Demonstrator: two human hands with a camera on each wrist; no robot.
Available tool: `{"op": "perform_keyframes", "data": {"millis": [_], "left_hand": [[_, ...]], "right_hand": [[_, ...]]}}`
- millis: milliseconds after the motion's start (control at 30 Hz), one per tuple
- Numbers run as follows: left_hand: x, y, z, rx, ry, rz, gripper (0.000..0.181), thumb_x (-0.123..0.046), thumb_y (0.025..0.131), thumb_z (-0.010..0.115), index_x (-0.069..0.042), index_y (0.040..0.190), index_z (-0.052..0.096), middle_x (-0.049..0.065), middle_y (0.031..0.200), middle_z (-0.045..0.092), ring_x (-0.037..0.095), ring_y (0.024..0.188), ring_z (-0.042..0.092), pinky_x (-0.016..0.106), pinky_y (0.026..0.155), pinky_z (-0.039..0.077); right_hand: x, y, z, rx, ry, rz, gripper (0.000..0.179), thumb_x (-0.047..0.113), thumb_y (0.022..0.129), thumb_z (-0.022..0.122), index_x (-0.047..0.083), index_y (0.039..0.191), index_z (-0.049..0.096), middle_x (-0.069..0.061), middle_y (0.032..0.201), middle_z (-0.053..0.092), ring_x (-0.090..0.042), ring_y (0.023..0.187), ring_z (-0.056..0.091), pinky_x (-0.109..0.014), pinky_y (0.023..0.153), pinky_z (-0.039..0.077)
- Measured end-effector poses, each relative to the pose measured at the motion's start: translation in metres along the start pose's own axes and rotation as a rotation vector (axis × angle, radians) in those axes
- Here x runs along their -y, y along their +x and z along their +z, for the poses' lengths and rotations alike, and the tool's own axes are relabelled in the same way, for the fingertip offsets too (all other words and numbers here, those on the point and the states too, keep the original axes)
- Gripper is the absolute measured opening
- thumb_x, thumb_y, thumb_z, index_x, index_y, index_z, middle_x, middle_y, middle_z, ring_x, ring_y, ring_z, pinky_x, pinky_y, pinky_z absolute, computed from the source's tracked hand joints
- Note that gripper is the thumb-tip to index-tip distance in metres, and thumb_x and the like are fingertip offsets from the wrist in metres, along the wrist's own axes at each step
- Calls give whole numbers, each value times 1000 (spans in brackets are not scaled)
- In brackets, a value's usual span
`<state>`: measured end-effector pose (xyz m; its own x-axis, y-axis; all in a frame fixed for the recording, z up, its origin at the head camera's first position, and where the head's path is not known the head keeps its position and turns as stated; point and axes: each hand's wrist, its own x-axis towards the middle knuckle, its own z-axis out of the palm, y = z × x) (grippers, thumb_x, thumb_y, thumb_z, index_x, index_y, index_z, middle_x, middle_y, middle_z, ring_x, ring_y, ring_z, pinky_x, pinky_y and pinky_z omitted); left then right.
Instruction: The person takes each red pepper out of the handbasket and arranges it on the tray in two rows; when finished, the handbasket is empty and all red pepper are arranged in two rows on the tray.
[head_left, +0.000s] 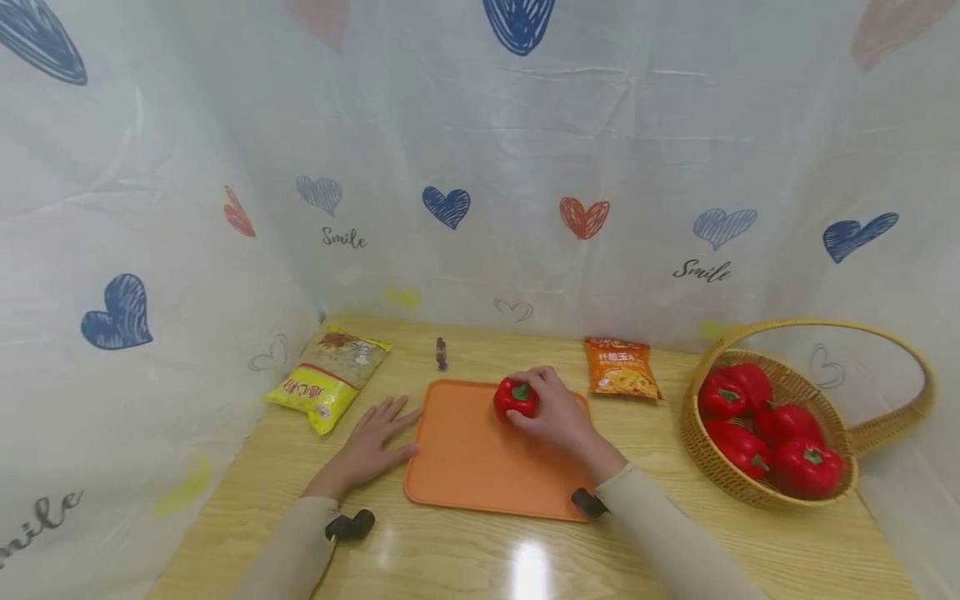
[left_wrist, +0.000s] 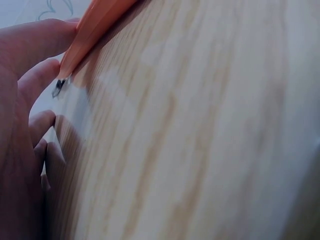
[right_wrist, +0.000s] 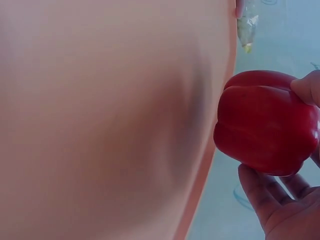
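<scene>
A red bell pepper (head_left: 516,402) with a green stem is gripped between the thumb and fingers of my right hand (head_left: 557,414). It is over the back part of an orange tray (head_left: 472,467). The right wrist view shows the pepper (right_wrist: 267,122) close up, apparently raised off the tray, with a shadow on the tray's surface. My left hand (head_left: 375,442) has its fingers spread at the tray's left edge. In the left wrist view, fingertips of that hand (left_wrist: 30,70) touch the rim of the tray (left_wrist: 95,30).
At the right, a wicker basket (head_left: 708,462) with a tall handle holds several red bell peppers (head_left: 806,467). An orange snack packet (head_left: 621,368) lies behind the tray. A yellow and clear food bag (head_left: 330,377) lies back left, near a small dark wrapped item (head_left: 441,353). Curtains surround the wooden table (head_left: 420,558).
</scene>
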<state>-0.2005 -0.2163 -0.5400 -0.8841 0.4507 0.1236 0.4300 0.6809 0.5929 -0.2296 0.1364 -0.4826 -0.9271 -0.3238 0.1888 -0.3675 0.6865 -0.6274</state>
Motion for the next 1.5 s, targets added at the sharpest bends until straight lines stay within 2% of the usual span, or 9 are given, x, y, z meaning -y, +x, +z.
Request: {"op": "perform_keyframes", "data": {"millis": [433,733,1133,1500], "left_hand": [[-1,-1,-1,2,2,-4,66,-44,96,67,-19,154,47,20,164,29,44,153,15,61,122,4],[0,0,-1,10,-4,-28,66,-48,96,66,-22,154,48,17,165,28,41,154,14,58,123,3],[2,0,-1,22,20,-41,67,-51,96,64,-24,155,47,15,166,27,39,155,13,57,124,3],[-1,1,-1,22,16,-45,67,-50,96,65,-22,154,47,15,166,28,39,155,13,58,124,3]], "right_hand": [[15,27,24,20,70,-16,52,28,86,82,17,133,61,-4,127,51,-25,114,56,-40,94,57],[24,43,43,26,55,-47,51,28,88,80,16,134,61,-6,126,52,-26,111,57,-39,93,58],[39,56,61,41,37,-60,53,28,89,79,15,137,60,-11,130,52,-29,116,57,-42,97,56],[43,62,69,46,41,-74,52,26,90,78,14,138,59,-11,131,51,-30,117,57,-43,100,55]]}}
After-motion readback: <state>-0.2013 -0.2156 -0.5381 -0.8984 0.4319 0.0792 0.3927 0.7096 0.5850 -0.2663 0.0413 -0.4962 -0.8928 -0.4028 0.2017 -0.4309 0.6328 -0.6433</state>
